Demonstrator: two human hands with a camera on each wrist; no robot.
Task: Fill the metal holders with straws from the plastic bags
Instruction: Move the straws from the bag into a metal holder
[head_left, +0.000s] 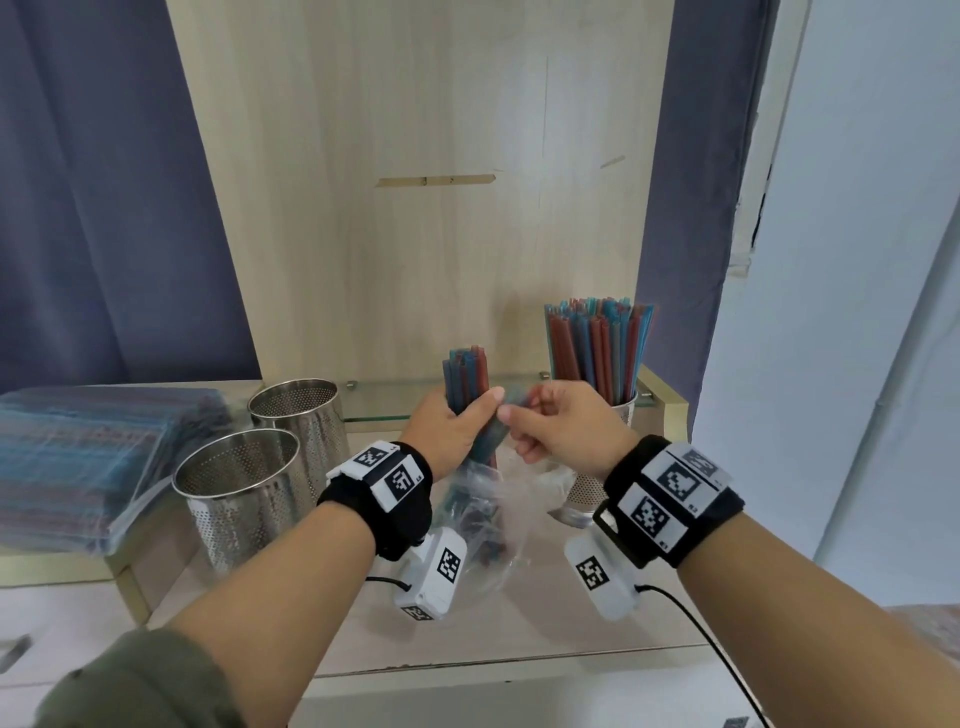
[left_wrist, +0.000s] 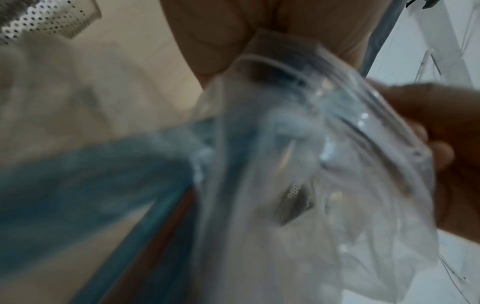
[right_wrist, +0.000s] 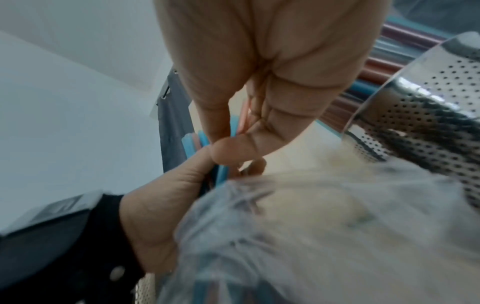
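Note:
My left hand (head_left: 467, 418) grips a bundle of red and blue straws (head_left: 466, 376) upright; their tops stick out above the fist. A clear plastic bag (head_left: 485, 525) hangs crumpled below that hand, still round the bundle's lower part. My right hand (head_left: 527, 423) pinches the bag's mouth right beside the bundle, fingertips nearly touching the left hand's. In the left wrist view the bag's zip rim (left_wrist: 335, 98) stretches from my left palm to the right hand (left_wrist: 441, 127). The right wrist view has straws (right_wrist: 202, 140) behind the pinching fingers (right_wrist: 233, 151).
Two empty perforated metal holders (head_left: 298, 387) (head_left: 236, 444) stand at the left. A third holder (head_left: 623, 410), packed with straws (head_left: 597, 343), stands behind my right hand. Several bagged straw packs (head_left: 78, 457) are stacked at far left. A wooden panel backs the counter.

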